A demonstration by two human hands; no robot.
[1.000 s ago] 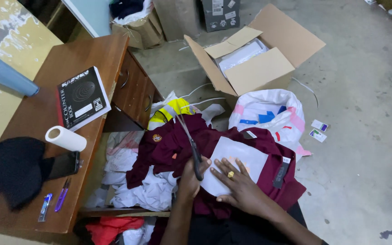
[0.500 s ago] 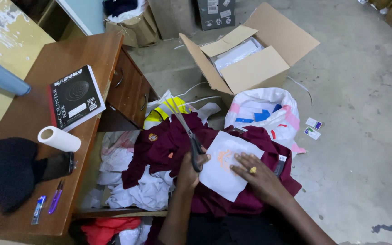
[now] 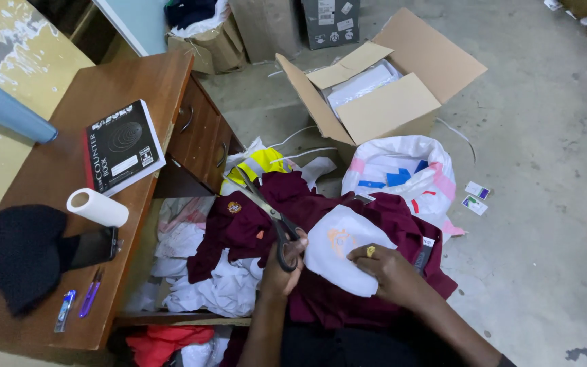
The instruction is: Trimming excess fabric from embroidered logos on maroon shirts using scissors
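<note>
My left hand stays clamped on the scissors, blades still up; my right hand has slid down, pressing the white patch flat on the maroon cloth.

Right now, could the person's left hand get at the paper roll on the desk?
Probably not at once. The left hand is closed around the scissors over the maroon garment, so it is occupied. The paper roll lies in the open on the wooden desk off to that side, with nothing covering it.
</note>
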